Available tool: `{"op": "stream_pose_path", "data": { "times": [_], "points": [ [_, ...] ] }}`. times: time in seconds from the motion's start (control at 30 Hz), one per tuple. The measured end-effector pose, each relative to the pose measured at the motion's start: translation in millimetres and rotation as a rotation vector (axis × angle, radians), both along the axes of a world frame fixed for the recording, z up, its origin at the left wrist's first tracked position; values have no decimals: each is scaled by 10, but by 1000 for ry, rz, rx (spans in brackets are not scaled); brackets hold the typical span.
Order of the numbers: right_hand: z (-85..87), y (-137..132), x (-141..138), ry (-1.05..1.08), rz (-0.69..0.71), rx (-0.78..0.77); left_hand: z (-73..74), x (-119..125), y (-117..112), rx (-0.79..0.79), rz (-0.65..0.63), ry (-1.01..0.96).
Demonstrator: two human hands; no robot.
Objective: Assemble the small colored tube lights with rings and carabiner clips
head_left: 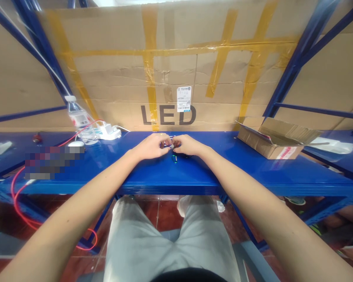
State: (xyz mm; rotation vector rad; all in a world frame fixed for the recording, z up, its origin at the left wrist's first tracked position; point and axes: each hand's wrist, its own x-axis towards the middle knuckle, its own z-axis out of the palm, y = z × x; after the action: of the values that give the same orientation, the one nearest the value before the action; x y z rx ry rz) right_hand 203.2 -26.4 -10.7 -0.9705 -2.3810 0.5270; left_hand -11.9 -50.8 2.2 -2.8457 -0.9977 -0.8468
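My left hand and my right hand meet over the blue table, fingers curled toward each other. Pinched between both sets of fingertips is a small shiny object with a round silvery part; its kind is too small to make out. Just below the fingertips lies a small dark piece with a green edge. The fingers and knuckles hide part of what is held.
On the left stand a water bottle and a white power strip, with a red cable hanging over the edge. An open cardboard box sits at the right. A big cardboard sheet rises behind, between blue posts.
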Motion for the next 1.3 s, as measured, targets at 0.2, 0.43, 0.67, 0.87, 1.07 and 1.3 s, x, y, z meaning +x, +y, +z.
{"op": "stream_pose_path", "data": {
  "times": [0.2,0.43,0.67,0.87,1.07,1.3],
  "points": [
    [40,-41,2,-28,-58,-11,94,-218,56,-450,53,166],
    [20,5,-14,78,-14,-67,-6,-263,161,-443,-19,144],
    [-14,29,-23,184,76,-238,-30,-267,195,-462,-59,103],
    [-13,32,-33,68,59,-113,7,-280,180,-480,-71,104],
    [-11,12,-39,49,45,-58,30,-287,168,-491,-66,133],
    [-15,4,-50,159,42,-129,-30,-269,209,-443,-81,87]
  ]
}}
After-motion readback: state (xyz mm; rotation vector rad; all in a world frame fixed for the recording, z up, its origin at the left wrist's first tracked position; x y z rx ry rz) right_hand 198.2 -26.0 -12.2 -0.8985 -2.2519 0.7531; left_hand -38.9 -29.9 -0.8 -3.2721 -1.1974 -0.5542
